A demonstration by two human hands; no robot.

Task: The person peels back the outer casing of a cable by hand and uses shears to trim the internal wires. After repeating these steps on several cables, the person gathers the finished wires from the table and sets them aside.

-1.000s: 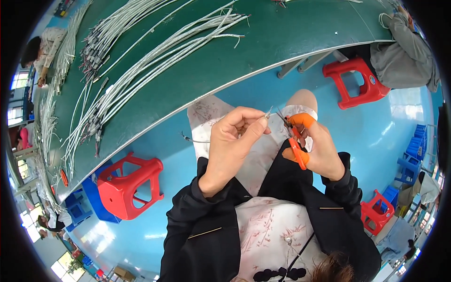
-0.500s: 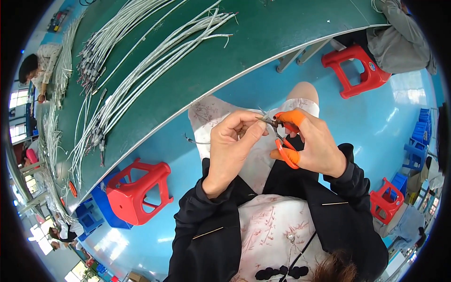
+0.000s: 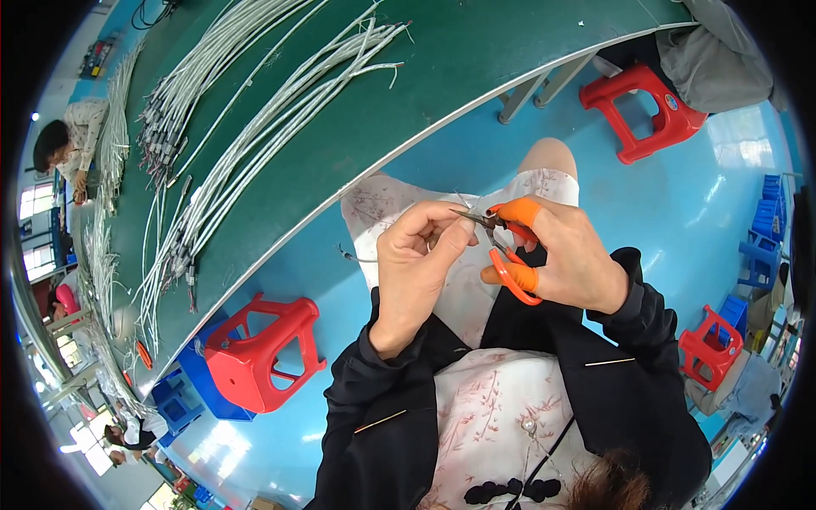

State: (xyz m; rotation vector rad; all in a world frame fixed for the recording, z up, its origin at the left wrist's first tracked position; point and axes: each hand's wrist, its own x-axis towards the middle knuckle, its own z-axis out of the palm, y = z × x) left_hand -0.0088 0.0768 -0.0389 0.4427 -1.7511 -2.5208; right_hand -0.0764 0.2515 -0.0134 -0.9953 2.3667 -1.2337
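Note:
My left hand (image 3: 421,268) is closed in a pinch above my lap, with thumb and forefinger on the end of a thin cable. A grey stretch of that cable (image 3: 361,259) sticks out to the left of the hand and ends in dark, frayed tips. Fine loose strands show just beyond the fingertips. My right hand (image 3: 569,255), with orange finger covers on thumb and forefinger, grips orange-handled scissors (image 3: 512,274). Their dark blades reach to the left thumb and the cable end; exactly where they meet the strands is too small to tell.
Bundles of white cables (image 3: 263,127) lie on the green table (image 3: 442,93), whose edge runs diagonally before my knees. Red stools (image 3: 263,353) stand at left, upper right and lower right. Blue crates (image 3: 765,229) sit at far right. Other people work around the table (image 3: 64,153).
Both hands have shifted slightly left together, the scissors still at the left fingertips. The whole view has turned a little. The hold on cable and scissors looks the same.

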